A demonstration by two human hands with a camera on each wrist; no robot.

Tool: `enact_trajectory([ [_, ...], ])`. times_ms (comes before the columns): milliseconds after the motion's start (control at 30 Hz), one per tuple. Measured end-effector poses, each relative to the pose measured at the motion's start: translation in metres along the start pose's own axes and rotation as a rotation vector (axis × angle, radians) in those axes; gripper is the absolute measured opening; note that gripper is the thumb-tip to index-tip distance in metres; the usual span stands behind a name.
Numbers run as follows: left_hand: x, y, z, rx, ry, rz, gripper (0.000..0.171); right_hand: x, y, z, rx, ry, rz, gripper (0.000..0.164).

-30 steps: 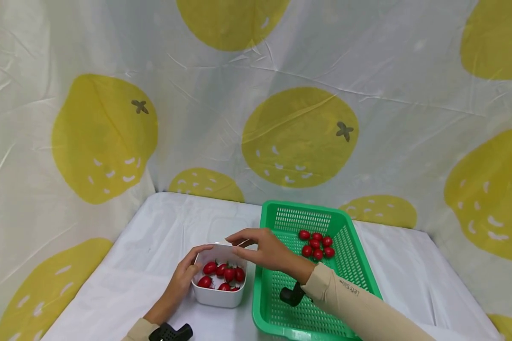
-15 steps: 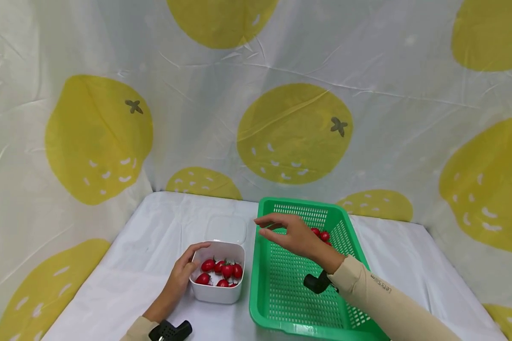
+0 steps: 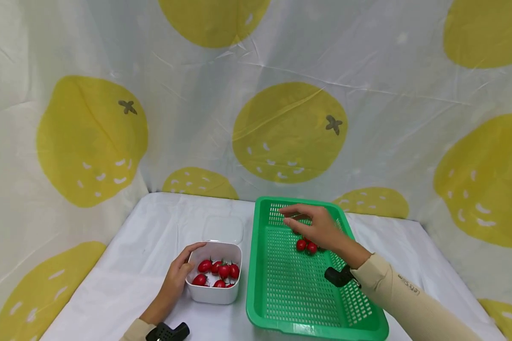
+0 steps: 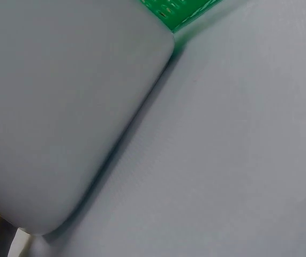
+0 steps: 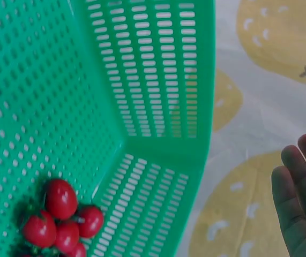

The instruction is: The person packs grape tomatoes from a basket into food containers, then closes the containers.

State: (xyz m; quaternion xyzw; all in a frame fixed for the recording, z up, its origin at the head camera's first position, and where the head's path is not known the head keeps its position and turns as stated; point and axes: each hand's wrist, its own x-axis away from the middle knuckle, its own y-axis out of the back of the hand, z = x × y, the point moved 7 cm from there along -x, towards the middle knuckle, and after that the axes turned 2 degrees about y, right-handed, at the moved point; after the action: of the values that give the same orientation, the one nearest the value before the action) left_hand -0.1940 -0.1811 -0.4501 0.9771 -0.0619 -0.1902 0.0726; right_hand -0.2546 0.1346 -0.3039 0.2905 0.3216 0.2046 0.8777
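Note:
My left hand (image 3: 174, 277) grips the left side of a white square container (image 3: 214, 296), its fingers at the rim. Several small red tomatoes (image 3: 224, 271) with green stems lie inside. In the left wrist view the container's smooth outer wall (image 4: 61, 107) fills the left part, and hardly any of the hand shows. My right hand (image 3: 317, 227) hovers over the far part of a green perforated basket (image 3: 251, 284), fingers loosely bent. More red tomatoes (image 5: 60, 199) cluster in the basket's corner, partly hidden behind that hand in the head view. At the right wrist view's edge, extended fingers (image 5: 297, 198) appear.
A clear flat lid (image 3: 223, 229) lies on the white tablecloth (image 3: 162, 227) behind the container. The basket stands just right of the container. A white curtain (image 3: 187, 118) printed with yellow lemons closes off the back and both sides.
My right hand has moved right from above the white container to above the green basket's far part. My left hand has stayed at the container. The head view has shifted slightly.

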Motion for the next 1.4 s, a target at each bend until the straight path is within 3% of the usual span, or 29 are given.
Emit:
enact_trajectory([
  [333,0.001,0.000,0.006,-0.022,0.058,0.004,0.057,0.020,0.044,-0.021,0.117,-0.131,-0.018,0.025],
  [800,0.000,0.003,0.000,0.048,0.021,-0.042,0.055,0.047,0.087,-0.050,0.248,-0.176,-0.065,0.027],
  [1033,0.001,0.004,-0.003,0.042,-0.019,-0.052,0.055,0.068,0.095,-0.077,0.268,-0.250,-0.067,0.030],
  [1267,0.001,0.005,0.001,0.030,0.016,-0.070,0.053,0.094,0.088,-0.107,0.241,-0.381,-0.114,0.039],
  [1400,0.001,0.004,0.003,0.037,0.026,-0.069,0.052,0.105,0.081,-0.119,0.210,-0.411,-0.149,0.040],
])
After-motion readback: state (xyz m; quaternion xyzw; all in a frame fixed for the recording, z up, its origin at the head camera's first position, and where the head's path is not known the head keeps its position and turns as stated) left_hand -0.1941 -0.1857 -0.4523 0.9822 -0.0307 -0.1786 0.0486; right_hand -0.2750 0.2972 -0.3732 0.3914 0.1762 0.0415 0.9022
